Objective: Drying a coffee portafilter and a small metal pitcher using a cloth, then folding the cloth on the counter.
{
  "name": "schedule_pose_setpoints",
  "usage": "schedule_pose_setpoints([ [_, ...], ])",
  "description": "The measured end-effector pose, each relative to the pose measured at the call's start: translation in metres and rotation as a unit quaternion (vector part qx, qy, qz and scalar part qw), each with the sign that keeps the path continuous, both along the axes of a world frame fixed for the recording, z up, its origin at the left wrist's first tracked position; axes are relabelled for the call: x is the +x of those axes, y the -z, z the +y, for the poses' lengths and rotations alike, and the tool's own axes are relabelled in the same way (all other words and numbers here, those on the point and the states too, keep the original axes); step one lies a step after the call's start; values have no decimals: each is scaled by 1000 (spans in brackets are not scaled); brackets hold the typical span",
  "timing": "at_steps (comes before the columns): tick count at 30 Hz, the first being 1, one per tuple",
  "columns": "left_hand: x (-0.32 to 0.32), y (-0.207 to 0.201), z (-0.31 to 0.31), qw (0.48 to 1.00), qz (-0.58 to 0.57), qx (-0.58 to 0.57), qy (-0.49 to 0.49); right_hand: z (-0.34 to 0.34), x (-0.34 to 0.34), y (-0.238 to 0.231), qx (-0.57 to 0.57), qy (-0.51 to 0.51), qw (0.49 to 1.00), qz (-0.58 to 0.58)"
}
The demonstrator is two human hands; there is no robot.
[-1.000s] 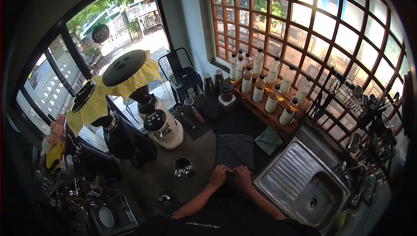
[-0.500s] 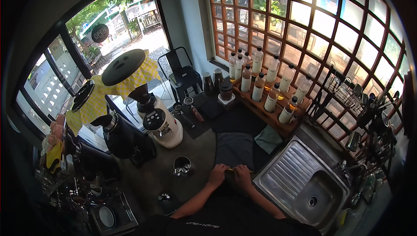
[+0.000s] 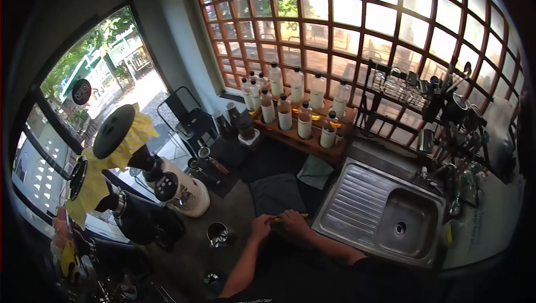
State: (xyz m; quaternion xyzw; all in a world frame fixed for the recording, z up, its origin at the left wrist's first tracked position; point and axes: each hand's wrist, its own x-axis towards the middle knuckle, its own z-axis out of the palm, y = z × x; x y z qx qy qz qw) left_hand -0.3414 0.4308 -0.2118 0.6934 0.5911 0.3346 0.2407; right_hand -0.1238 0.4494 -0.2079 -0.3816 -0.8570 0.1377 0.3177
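Both my hands are at the front edge of the dark counter, side by side. My left hand (image 3: 261, 227) has its fingers closed on one end of a thin yellow strip (image 3: 277, 220), perhaps a cloth. My right hand (image 3: 293, 222) curls over the same strip, and a bit of yellow shows past its far side. Just beyond the hands lies a dark folded cloth (image 3: 274, 192). A grey-green cloth (image 3: 315, 171) sits to its right. The strip's full shape is hidden by my fingers.
A steel sink (image 3: 352, 191) is at the right, with a rack of glasses and tools (image 3: 416, 94) above. Bottles fill a wooden stand (image 3: 310, 148) by the window. On the left are a white grinder (image 3: 192, 198), a black grinder (image 3: 134, 219) and a metal cup (image 3: 218, 227).
My view has swung to the right, so the counter and the door sit further left. Both hands stay on the yellow strip; more yellow shows beyond the right hand.
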Motion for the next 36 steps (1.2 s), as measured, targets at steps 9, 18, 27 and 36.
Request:
schedule_pose_setpoints([
  [9,-4,15,10,1000,0,3,11,-22,-2,-16,14,5,998,-59],
  [18,4,-8,-1,985,124,115,40,4,2,-2,-63,19,998,-17],
  [27,5,-15,-11,989,110,80,55,0,18,5,-104,12,992,71],
  [36,4,-2,-1,988,106,107,43,3,11,4,-42,61,997,4],
])
